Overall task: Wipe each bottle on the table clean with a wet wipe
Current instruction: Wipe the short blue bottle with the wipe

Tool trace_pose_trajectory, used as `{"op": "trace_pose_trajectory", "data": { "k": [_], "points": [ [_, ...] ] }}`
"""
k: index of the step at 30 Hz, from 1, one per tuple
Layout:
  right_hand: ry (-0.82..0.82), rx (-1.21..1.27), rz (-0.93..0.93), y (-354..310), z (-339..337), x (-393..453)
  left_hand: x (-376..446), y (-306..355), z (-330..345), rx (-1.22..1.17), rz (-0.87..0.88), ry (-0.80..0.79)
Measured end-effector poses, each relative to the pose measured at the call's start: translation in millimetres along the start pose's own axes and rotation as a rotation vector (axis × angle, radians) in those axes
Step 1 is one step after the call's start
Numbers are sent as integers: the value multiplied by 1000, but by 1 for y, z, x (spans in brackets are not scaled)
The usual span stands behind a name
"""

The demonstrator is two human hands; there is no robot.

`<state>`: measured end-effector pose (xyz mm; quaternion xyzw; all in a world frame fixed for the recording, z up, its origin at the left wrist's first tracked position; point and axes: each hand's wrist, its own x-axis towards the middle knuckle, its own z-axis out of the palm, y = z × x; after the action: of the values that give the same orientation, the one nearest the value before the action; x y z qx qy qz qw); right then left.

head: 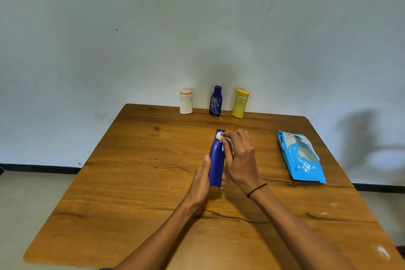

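On the table, take the middle bottle in the back row as the landmark. It stands at the far edge, near the wall. A second bottle stands to its left, a third to its right. In front of it, nearer the person, a fourth bottle is held between the left hand and right hand, with a wipe at its top. The wipes pack lies on the table, front-right of the landmark.

A plain room in a home, by the look of it: a worn brown wooden table pushed against a bare, scuffed pale-blue wall, a dark skirting strip along a pale floor, and household toiletry bottles lined up at the table's far edge.
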<state>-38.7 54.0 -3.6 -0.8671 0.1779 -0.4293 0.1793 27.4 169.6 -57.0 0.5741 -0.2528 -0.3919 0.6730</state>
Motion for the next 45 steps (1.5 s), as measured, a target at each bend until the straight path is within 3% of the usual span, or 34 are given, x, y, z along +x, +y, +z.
{"op": "trace_pose_trajectory", "data": {
  "k": [3, 8, 12, 16, 19, 27, 35, 39, 45],
  "points": [
    [-76, 64, -63, -1, 1, -12, 0, 7, 2, -140, 6, 59],
    [-273, 54, -392, -1, -12, -46, 4, 10, -6, -195, 11, 118],
    [-258, -89, -582, 7, -14, -45, 4, 12, -3, -224, 25, 170],
    [-151, -150, -576, 7, -11, -31, 1, 13, 2, -208, 43, 135],
    [-41, -114, -443, 3, -6, -14, -1, 15, 7, -181, 74, 75],
    [126, 163, 161, -17, -2, 15, -3, 8, 2, -46, 156, -30],
    [208, 330, 607, -33, 3, 18, -8, 7, 9, -16, 154, 14],
    [110, 496, 847, -22, 8, 22, -11, 6, 4, -50, 106, 5],
    [-416, 1203, 983, 0, -17, 33, -12, 14, -14, -126, 80, -149]
  ]
}}
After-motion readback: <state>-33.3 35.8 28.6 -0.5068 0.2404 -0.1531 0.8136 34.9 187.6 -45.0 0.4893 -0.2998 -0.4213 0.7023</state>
